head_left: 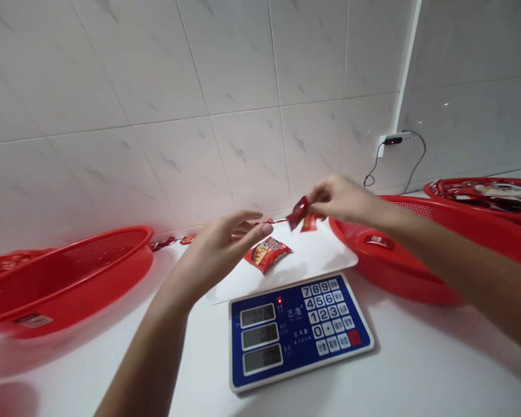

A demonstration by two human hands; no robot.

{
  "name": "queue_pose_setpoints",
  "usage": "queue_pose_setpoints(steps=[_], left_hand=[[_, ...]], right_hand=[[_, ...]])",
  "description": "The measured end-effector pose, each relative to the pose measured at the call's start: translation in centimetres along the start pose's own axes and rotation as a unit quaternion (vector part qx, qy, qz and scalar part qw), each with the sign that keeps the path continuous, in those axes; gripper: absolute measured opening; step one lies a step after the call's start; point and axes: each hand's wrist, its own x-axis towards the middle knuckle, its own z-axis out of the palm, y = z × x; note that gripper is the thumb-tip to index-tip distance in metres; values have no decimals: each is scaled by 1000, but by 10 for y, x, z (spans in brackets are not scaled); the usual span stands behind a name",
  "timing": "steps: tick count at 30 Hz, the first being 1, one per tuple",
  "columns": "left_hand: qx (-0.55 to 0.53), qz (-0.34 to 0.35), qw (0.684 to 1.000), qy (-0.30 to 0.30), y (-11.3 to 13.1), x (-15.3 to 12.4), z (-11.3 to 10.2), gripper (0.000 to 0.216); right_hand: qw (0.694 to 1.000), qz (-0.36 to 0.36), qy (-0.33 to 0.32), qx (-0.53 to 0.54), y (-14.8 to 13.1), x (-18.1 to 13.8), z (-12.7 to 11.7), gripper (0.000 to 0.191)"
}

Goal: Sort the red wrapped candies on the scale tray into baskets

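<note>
My right hand (336, 197) pinches a small red snack packet (297, 212) above the white platform (325, 255) of a blue-faced electronic scale (297, 330). Another red packet (268, 252) lies flat on the platform, and a smaller one (309, 222) sits near its far edge, just below my right fingers. My left hand (223, 243) hovers over the platform's left side with fingers stretched out and nothing in it, close to the lying packet.
A red plastic basket (69, 278) stands at the left, and another red basket (417, 255) at the right holds one packet. A third basket (486, 194) at the far right is full of packets. Loose packets (173, 242) lie by the tiled wall. A cable runs from a wall socket (393, 141).
</note>
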Motion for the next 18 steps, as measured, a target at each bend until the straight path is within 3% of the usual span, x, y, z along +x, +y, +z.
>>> queue_pose_setpoints(steps=[2,5,9,12,15,18], left_hand=[[-15,-9,1000,-13,-1,2,5,37],[59,-19,998,-3,-6,5,8,27],[120,-3,992,24,-10,9,10,30],[85,-13,995,53,-13,12,15,28],[28,-36,995,89,-18,15,20,24],[10,-51,997,52,-23,17,25,25]], right_hand=[[997,-22,-38,56,-8,-2,28,13],[991,-33,-44,121,-9,0,56,15],[969,-18,-79,233,2,4,67,18],[953,25,-71,295,7,5,66,18],[899,102,-32,424,11,9,66,14],[815,144,-7,561,15,13,66,11]])
